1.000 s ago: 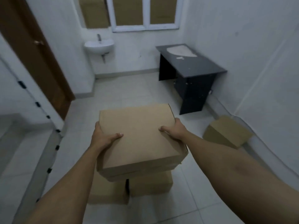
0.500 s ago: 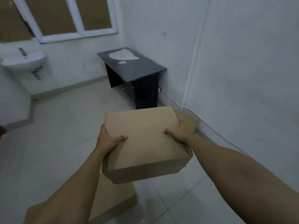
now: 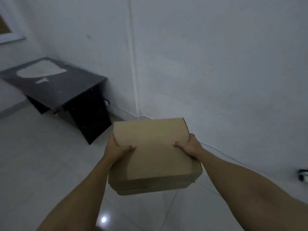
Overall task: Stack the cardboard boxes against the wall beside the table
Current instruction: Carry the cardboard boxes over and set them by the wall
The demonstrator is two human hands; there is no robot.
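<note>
Cardboard, brown and flat, the closed rectangular box (image 3: 155, 154) is held level above the floor just right of the black table (image 3: 55, 87), its long axis running away toward the wall, left hand (image 3: 116, 150) and right hand (image 3: 190, 146) gripping its sides.

We have both bare forearms stretched forward, wrists about level. Our left hand (image 3: 117, 150) grips the left edge of the plain brown closed cardboard box (image 3: 154, 154), thumb lying on top; our right hand (image 3: 190, 146) clasps the right edge likewise.
</note>
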